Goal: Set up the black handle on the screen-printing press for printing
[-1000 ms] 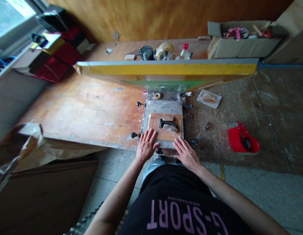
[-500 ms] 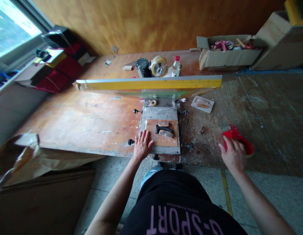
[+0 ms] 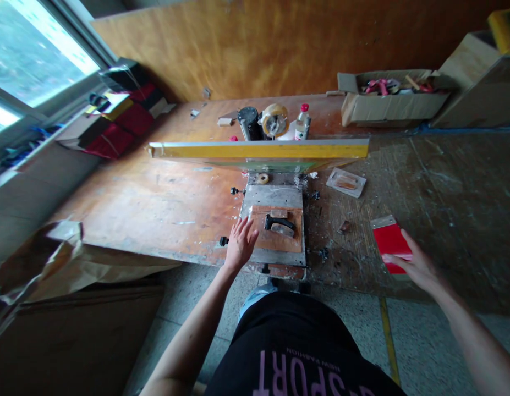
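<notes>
Near the bench edge [image 3: 354, 278], right hand [image 3: 422, 268] clamps its grip on red dispenser [image 3: 388, 242], left hand [image 3: 240, 245] spread

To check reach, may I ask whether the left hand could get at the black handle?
Probably yes: the left hand looks empty and close by, with nothing standing between it and the black handle.

the yellow frame [image 3: 258, 150] blocks passage behind the metal plate [image 3: 275, 193]; left past the black knobs [image 3: 224, 241], the worktop [image 3: 155, 201] lies open.

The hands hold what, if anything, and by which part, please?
The right hand holds the red tool by the end away from its grey edge; the left hand holds nothing.
</notes>
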`<state>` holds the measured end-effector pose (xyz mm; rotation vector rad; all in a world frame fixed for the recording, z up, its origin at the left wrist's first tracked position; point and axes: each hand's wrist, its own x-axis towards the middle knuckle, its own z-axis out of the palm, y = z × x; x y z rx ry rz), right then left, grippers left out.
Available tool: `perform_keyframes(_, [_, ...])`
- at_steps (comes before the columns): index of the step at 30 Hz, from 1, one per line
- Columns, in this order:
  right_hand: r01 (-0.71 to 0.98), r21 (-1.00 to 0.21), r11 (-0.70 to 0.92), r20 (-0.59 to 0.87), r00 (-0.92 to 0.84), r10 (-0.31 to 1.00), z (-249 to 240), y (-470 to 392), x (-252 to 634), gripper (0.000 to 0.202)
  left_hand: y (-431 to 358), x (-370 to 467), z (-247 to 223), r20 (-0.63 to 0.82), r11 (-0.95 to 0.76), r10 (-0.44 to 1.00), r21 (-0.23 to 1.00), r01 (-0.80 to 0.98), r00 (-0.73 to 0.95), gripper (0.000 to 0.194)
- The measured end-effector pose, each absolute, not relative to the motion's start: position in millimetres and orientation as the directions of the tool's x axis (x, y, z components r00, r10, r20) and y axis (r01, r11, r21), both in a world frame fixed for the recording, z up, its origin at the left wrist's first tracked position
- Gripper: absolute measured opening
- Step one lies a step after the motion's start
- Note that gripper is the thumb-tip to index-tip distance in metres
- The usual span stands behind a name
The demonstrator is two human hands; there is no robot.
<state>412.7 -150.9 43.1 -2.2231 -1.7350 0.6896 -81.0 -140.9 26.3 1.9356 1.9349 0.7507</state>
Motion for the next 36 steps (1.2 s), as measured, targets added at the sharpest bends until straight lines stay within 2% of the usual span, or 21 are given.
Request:
perform_keyframes(1, [0.793,-0.563,-0.233,-0.246,0.108,0.963,58.8,-154.9,401.4,0.093,-139.4,-73.7,39.1,0.135,-0.06,0.99,0.637,0.769,-0.035,0.049])
perform_keyframes(3, [0.703,-0.696,-0.144,-0.307,-0.11,0.945,95.1,-165.0,372.0,0.089,-137.8,-55.3,65.8,0.012,-0.029,0.999,0.806,0.591,0.032,0.05])
perform_keyframes(5, [0.651,-0.754,-0.083,-0.377,-0.326,0.867,133.1,-175.3,339.4,0.084,-138.8,-35.0,89.2,-0.166,0.103,0.972,0.938,0.331,0.167,0.054])
perform_keyframes(6, [0.647,-0.76,-0.06,-0.404,-0.398,0.824,150.5,-179.8,324.3,0.082,-140.3,-25.6,98.4,-0.236,0.19,0.937,0.963,0.192,0.255,0.056])
perform_keyframes(8, [0.66,-0.751,0.004,-0.435,-0.5,0.749,178.5,-187.5,300.5,0.08,-144.8,-10.6,110.4,-0.32,0.37,0.843,0.928,-0.034,0.432,0.059])
perform_keyframes(11, [0.681,-0.722,0.123,-0.42,-0.572,0.704,200.2,-196.2,283.2,0.079,-152.1,-0.4,115.1,-0.374,0.548,0.741,0.816,-0.182,0.557,0.05])
perform_keyframes(14, [0.689,-0.7,0.185,-0.399,-0.593,0.699,204.4,-201.2,279.5,0.078,-156.5,0.2,115.0,-0.414,0.585,0.754,0.777,-0.234,0.511,0.038])
perform_keyframes(17, [0.69,-0.695,0.2,-0.375,-0.586,0.718,203.1,-202.3,275.7,0.078,-158.2,2.3,120.7,-0.378,0.522,0.804,0.818,-0.241,0.459,0.036])
perform_keyframes(22, [0.712,-0.698,0.084,-0.432,-0.511,0.743,203.8,-200.8,267.2,0.086,-156.0,6.7,131.9,-0.326,0.381,0.9,0.911,-0.157,0.289,0.033])
perform_keyframes(25, [0.742,-0.662,0.107,-0.414,-0.481,0.773,207.8,-200.0,276.1,0.082,-147.1,-16.6,124.3,-0.345,0.357,0.933,0.923,-0.145,0.102,0.036])
perform_keyframes(28, [0.781,-0.609,0.14,-0.42,-0.467,0.778,212.0,-199.2,294.4,0.078,-133.1,-60.9,110.1,-0.289,0.27,0.943,0.955,-0.126,-0.165,0.039])
perform_keyframes(30, [0.796,-0.582,0.167,-0.424,-0.471,0.773,213.3,-198.1,304.3,0.079,-125.0,-87.9,102.6,-0.268,0.251,0.926,0.963,-0.095,-0.267,0.04])
perform_keyframes(33, [0.796,-0.559,0.233,-0.38,-0.495,0.781,211.2,-195.6,309.2,0.079,-119.6,-106.9,99.3,-0.234,0.222,0.91,0.972,-0.075,-0.342,0.041])
perform_keyframes(36, [0.804,-0.519,0.29,-0.296,-0.488,0.821,204.1,-193.0,306.6,0.076,-122.0,-103.2,104.9,-0.202,0.195,0.917,0.979,-0.056,-0.343,0.04])
